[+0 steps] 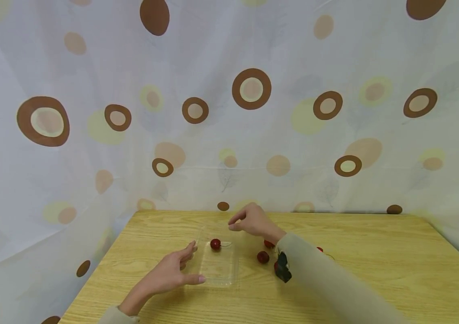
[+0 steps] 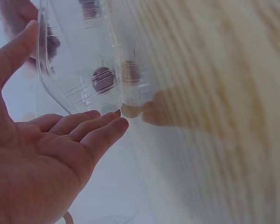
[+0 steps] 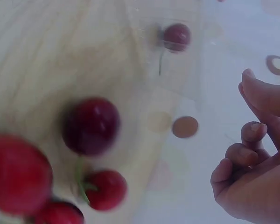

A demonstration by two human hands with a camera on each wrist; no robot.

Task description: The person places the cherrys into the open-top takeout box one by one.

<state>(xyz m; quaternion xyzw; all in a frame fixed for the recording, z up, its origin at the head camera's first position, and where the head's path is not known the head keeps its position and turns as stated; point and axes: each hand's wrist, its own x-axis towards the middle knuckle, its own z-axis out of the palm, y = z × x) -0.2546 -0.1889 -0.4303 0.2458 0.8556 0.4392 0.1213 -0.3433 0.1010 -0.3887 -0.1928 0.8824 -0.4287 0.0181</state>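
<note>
A clear plastic container (image 1: 217, 272) lies on the wooden table, with one dark red cherry (image 1: 215, 244) inside, its stem pointing right. My left hand (image 1: 168, 272) is beside the container's left side, fingers and thumb apart; in the left wrist view its fingertips (image 2: 116, 125) reach the container's lower edge. Above the container's far right corner is my right hand (image 1: 255, 222), holding nothing. In the right wrist view its thumb and forefinger extend while the other fingers bend loosely. A dark cherry (image 3: 92, 126) and a brighter red cherry (image 3: 106, 190) lie on the table below it.
More cherries lie right of the container, such as a dark one (image 1: 263, 257) and one partly hidden by the right sleeve (image 1: 320, 249). A patterned curtain (image 1: 278, 135) hangs behind the wooden table (image 1: 375, 270) and along its left side.
</note>
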